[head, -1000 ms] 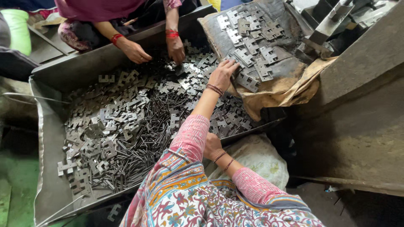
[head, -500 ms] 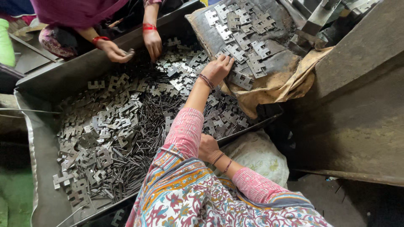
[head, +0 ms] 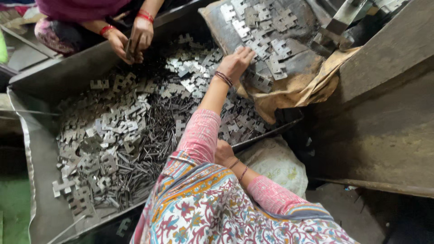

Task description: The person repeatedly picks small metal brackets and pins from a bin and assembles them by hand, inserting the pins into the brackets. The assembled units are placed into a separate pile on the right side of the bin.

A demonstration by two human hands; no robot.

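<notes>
My left hand (head: 236,63), with dark bangles at the wrist, stretches out over the tray to a brown sack (head: 289,90) heaped with flat notched metal plates (head: 262,31). Its fingers lie spread on the plates at the sack's near edge. My right hand (head: 223,153) stays close to my body at the tray's front rim, half hidden behind my left arm, so its grip cannot be made out. A large grey metal tray (head: 40,153) holds several more notched plates (head: 113,122) and thin dark rods (head: 149,153).
Across the tray a co-worker's two hands (head: 133,40), with red bangles, hold a small piece. A pale filled sack (head: 275,162) lies by my right arm. A big sloping metal surface (head: 384,117) rises on the right. There is a green floor at the left.
My left hand has stayed at the sack's edge, its fingers now spread on the plates. The co-worker's hands have come together over a piece.
</notes>
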